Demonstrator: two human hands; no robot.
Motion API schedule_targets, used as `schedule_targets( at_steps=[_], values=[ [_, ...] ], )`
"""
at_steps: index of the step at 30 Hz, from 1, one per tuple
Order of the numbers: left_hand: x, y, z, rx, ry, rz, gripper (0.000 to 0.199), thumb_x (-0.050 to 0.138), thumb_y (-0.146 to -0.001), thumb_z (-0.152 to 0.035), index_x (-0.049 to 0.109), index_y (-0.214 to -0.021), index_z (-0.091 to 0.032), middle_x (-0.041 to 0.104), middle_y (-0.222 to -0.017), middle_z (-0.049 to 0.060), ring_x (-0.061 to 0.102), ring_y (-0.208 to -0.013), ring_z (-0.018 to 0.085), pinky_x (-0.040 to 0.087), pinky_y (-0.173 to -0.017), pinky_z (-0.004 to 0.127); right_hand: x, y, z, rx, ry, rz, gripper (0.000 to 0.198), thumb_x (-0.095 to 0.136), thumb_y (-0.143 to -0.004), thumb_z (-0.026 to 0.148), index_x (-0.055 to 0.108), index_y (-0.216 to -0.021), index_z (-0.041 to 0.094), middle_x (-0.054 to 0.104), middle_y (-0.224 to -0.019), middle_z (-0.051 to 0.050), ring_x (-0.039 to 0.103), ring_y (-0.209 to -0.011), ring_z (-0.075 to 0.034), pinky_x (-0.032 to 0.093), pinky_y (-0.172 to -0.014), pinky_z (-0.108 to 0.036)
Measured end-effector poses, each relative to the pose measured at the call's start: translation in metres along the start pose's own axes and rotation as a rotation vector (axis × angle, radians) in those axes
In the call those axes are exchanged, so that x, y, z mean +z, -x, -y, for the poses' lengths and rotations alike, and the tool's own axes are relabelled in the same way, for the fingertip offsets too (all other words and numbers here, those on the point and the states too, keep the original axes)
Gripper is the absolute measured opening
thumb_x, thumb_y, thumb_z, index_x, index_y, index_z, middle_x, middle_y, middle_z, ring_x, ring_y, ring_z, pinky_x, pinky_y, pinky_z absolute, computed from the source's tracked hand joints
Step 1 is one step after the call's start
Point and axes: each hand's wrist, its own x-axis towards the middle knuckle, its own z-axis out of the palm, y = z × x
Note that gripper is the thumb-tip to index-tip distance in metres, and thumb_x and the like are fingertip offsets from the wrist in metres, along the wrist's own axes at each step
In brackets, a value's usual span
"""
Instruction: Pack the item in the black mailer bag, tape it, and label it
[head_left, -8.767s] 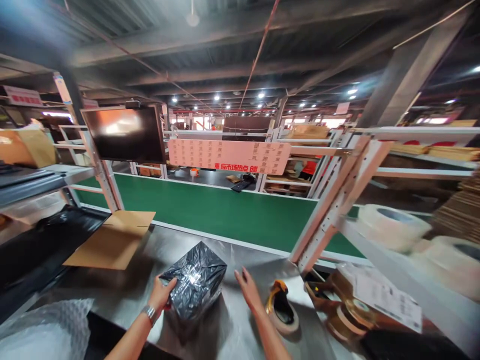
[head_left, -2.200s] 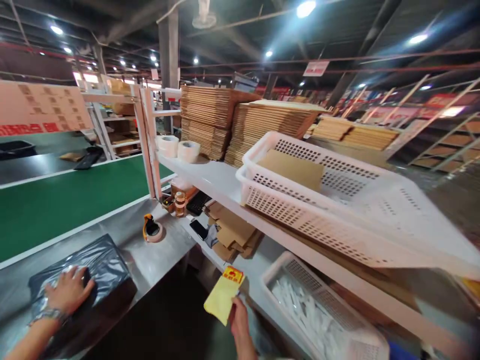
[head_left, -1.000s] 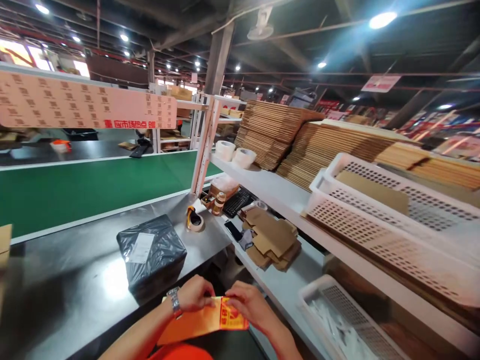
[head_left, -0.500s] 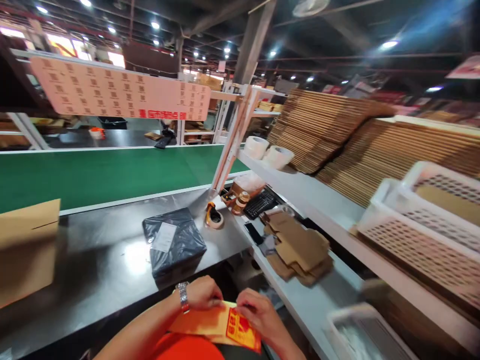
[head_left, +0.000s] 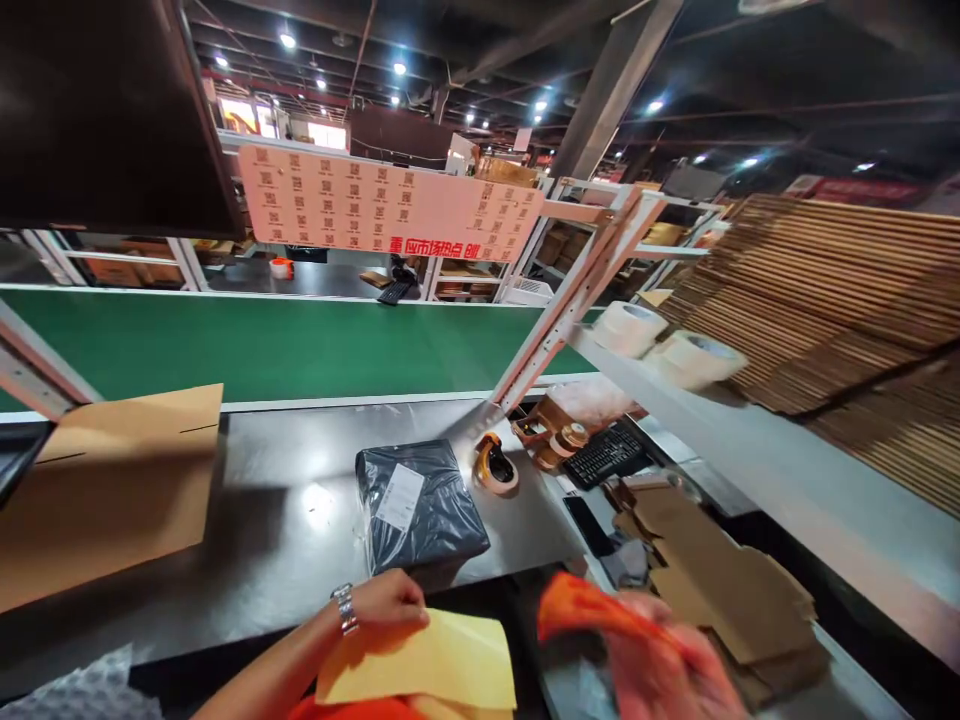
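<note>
I am pinching the yellow envelope at its top left edge with my left hand, low before me at the steel table's near edge, while my blurred right hand is gripping an orange-red strip, the black-wrapped parcel lying just beyond.

Open steel tabletop left of the black parcel; flat cardboard sheet crowds the far left, tape dispenser sits just right of the parcel.
</note>
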Motion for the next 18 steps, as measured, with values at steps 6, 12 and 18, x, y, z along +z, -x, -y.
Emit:
schedule_targets(
  at_steps=[6,12,18],
  values=[
    [-0.026,0.053,0.015,0.009,-0.027,-0.227,0.035,0.066,-0.087,-0.051,0.069,-0.075,-0.018,0.059,-0.071,-0.003,0.048,-0.069,0.013,0.034,-0.065,0.027,0.122,-0.061,-0.105,0.372,0.086,0.066,0.074,0.097,-0.048,0.078,0.065,-0.089,0.025,0.078,-0.075,-0.001,0.071,-0.060,-0.020,0.059,-0.053,-0.032],
    [-0.025,0.080,0.021,-0.067,-0.003,-0.430,0.038,0.058,-0.089,-0.054,0.061,-0.072,-0.020,0.051,-0.071,-0.004,0.044,-0.074,0.015,0.030,-0.066,0.028,0.154,-0.088,-0.191,0.287,0.412,0.221,0.074,0.078,-0.051,0.090,0.068,-0.080,0.023,0.081,-0.076,-0.011,0.077,-0.075,-0.032,0.064,-0.072,-0.045],
    [-0.013,0.077,0.017,-0.136,0.103,-0.545,0.048,0.058,-0.090,-0.066,0.061,-0.076,-0.020,0.052,-0.072,-0.003,0.045,-0.076,0.017,0.032,-0.068,0.029,0.149,-0.098,-0.204,0.140,0.744,0.415,0.051,0.064,-0.072,0.073,0.073,-0.082,0.024,0.084,-0.088,-0.018,0.078,-0.085,-0.036,0.057,-0.079,-0.046]
  ],
)
